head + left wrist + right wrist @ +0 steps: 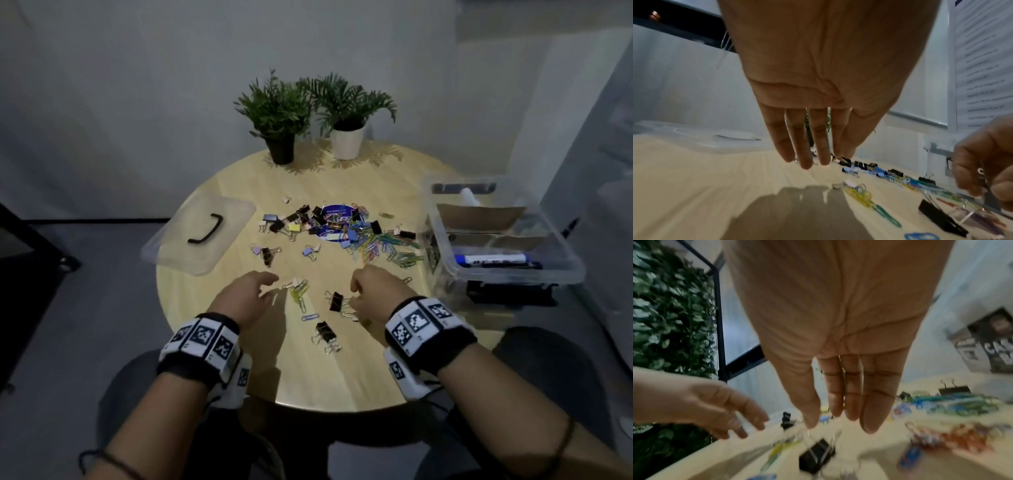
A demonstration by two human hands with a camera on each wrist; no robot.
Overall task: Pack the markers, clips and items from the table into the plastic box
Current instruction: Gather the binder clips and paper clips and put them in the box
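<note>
lid [202,236] lies off at left so the box stays open; left hand [245,296] hovers by yellow clips [298,291], fingers loose, holding nothing; right hand [373,291] appears to pinch a black clip [336,301] wire; clip pile [342,226] mid-table; box [548,270] at right, marker [493,259] inside.

The worktop [308,370] is pale wood with a smooth sheen. The box [513,274] and lid [185,246] are clear plastic; the clips [337,301] have wire handles.
</note>
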